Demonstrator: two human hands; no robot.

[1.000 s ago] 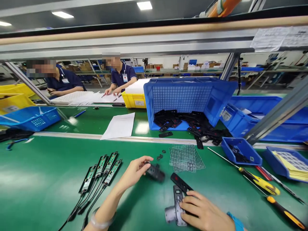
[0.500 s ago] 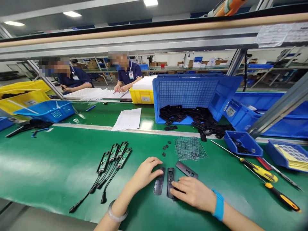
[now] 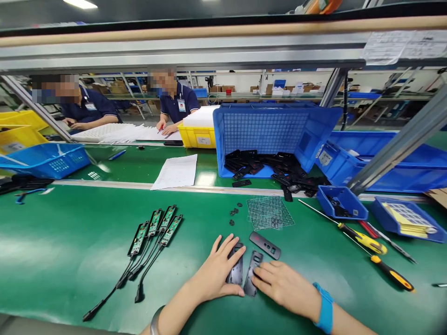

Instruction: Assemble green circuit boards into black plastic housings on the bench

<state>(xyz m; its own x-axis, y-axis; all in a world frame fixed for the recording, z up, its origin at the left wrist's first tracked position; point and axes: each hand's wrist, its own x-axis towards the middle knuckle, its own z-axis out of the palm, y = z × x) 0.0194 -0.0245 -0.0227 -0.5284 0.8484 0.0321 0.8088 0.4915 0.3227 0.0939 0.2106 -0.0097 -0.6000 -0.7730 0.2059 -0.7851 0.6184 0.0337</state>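
Observation:
My left hand has its fingers spread over a black plastic cover, with the thumb near the cover's lower end. My right hand, fingers curled, grips the edge of a second black plastic cover, tilted on the mat beside the first. Its fingertips hide part of that piece. Just above the right hand lies a black cover with cutouts. Beyond the hands are several small black parts and thin clear sheets of square frames.
To the left lie several green circuit boards in black cases with cables. Screwdrivers and a small blue bin are at right. A large blue crate spills black covers. Two people sit across the bench near a yellow bin.
My left hand has moved from pinching beside the left cover to spreading over it. The right-hand cover has tilted and shows a different face. The view has shifted slightly right.

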